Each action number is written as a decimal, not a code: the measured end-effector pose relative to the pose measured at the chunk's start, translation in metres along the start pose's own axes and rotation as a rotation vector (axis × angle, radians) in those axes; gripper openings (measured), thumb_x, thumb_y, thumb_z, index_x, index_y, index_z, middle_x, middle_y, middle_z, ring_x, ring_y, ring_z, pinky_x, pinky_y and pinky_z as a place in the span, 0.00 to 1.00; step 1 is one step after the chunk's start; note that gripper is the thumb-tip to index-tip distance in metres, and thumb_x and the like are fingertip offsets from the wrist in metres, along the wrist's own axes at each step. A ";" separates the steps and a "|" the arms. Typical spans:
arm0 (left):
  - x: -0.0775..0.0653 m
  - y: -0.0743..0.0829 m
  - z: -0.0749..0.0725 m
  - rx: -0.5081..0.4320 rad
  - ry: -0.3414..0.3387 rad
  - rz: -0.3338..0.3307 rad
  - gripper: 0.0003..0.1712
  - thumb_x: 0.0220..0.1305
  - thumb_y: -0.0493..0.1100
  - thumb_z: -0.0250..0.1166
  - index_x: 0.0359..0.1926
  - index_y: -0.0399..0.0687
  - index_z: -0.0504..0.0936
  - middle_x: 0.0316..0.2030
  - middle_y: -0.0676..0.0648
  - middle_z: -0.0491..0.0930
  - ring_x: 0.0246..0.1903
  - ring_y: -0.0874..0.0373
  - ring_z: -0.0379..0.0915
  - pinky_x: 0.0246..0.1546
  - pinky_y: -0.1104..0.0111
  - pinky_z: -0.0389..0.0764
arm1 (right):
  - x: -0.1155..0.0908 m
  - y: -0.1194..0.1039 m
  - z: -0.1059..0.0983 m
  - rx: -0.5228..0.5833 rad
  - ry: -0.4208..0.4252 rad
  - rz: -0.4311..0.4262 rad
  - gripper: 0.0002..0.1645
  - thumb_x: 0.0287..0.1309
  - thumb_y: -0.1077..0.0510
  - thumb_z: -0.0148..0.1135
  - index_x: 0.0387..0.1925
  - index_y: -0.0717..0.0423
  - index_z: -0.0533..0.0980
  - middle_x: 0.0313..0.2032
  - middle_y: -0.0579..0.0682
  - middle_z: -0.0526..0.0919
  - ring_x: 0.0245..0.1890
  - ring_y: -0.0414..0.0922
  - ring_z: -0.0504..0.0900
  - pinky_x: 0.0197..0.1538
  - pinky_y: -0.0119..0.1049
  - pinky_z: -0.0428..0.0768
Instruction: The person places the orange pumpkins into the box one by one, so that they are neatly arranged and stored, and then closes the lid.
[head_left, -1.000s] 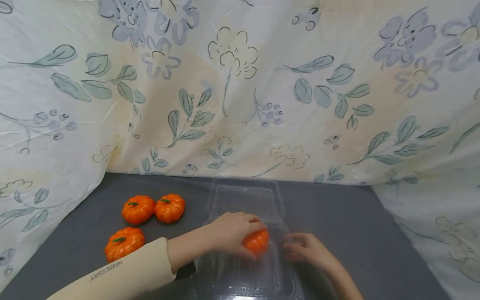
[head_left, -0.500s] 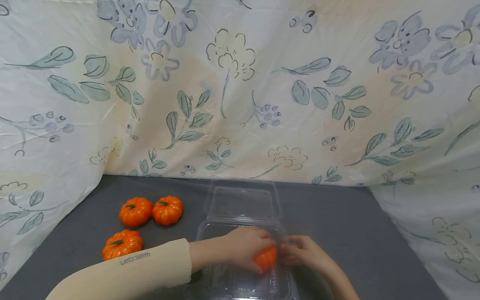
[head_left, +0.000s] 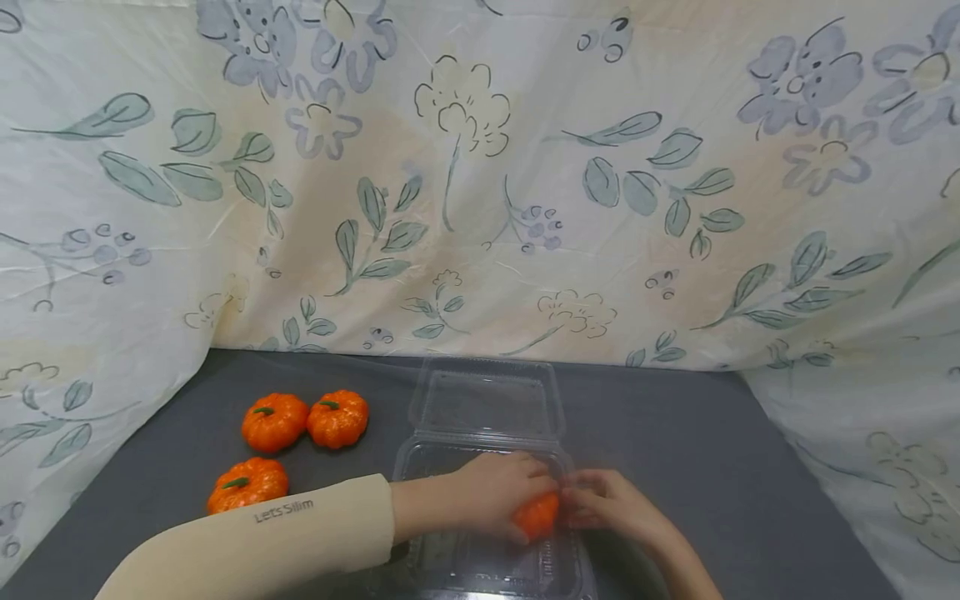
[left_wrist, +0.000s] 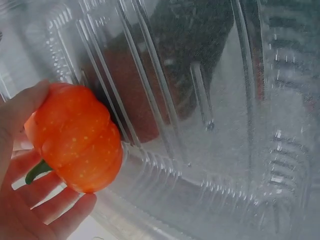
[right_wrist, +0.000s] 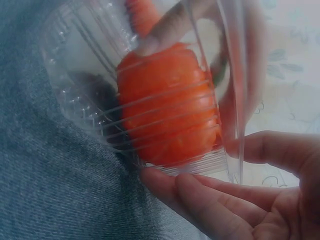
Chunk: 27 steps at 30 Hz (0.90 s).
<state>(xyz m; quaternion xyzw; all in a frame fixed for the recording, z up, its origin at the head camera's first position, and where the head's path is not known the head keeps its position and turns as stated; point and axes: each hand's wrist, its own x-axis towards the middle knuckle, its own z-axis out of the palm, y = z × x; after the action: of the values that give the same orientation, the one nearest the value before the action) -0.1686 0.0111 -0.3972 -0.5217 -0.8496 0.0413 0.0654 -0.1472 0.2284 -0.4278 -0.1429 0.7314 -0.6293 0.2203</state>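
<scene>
My left hand (head_left: 498, 493) grips a small orange pumpkin (head_left: 538, 515) inside the base of a clear plastic clamshell container (head_left: 480, 567), near its right wall. In the left wrist view, thumb and fingers curl round the pumpkin (left_wrist: 80, 142), whose green stem points toward the palm. My right hand (head_left: 617, 507) holds the container's right side. Seen from the right wrist, its thumb is at the rim and its fingers lie along the outside of the ribbed wall (right_wrist: 200, 167), with the pumpkin showing through the plastic.
Two more pumpkins, one (head_left: 274, 422) beside another (head_left: 338, 419), sit on the dark grey table (head_left: 675, 433) at the left. A third pumpkin (head_left: 247, 483) is partly behind the left sleeve. The container's lid (head_left: 483, 404) lies folded back toward the floral curtain (head_left: 480, 208).
My left hand has moved the pumpkin rightward and a little lower, up close to the container's right wall. The right hand has stayed nearly in place at that side.
</scene>
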 end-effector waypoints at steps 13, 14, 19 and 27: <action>0.001 0.002 -0.014 0.017 -0.075 -0.009 0.51 0.39 0.73 0.65 0.65 0.60 0.64 0.52 0.55 0.72 0.48 0.61 0.69 0.37 0.72 0.76 | -0.002 -0.001 0.000 -0.016 -0.007 -0.024 0.28 0.61 0.65 0.51 0.51 0.89 0.58 0.42 0.75 0.77 0.39 0.60 0.82 0.41 0.42 0.81; 0.000 0.001 -0.017 0.019 -0.077 -0.006 0.50 0.41 0.73 0.64 0.65 0.61 0.64 0.52 0.55 0.72 0.49 0.61 0.69 0.38 0.72 0.76 | -0.001 -0.002 0.000 -0.015 -0.005 -0.026 0.28 0.61 0.65 0.51 0.51 0.89 0.58 0.41 0.75 0.77 0.39 0.60 0.82 0.41 0.42 0.81; -0.012 -0.005 -0.040 -0.004 -0.020 -0.001 0.33 0.50 0.67 0.63 0.56 0.62 0.72 0.52 0.56 0.73 0.43 0.62 0.75 0.36 0.71 0.78 | 0.000 -0.003 0.001 -0.011 0.008 -0.018 0.27 0.61 0.65 0.52 0.50 0.89 0.60 0.40 0.74 0.78 0.38 0.58 0.83 0.40 0.42 0.81; -0.045 -0.019 -0.071 0.126 0.002 -0.020 0.22 0.54 0.61 0.62 0.47 0.58 0.79 0.39 0.56 0.80 0.40 0.61 0.76 0.36 0.70 0.77 | -0.001 -0.006 0.001 -0.032 0.030 0.011 0.28 0.60 0.63 0.54 0.49 0.88 0.62 0.41 0.73 0.78 0.38 0.58 0.83 0.40 0.41 0.81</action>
<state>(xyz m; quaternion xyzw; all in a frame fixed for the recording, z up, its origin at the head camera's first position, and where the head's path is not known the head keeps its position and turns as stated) -0.1540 -0.0376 -0.3276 -0.5082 -0.8503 0.0936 0.0996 -0.1458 0.2269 -0.4220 -0.1329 0.7456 -0.6182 0.2106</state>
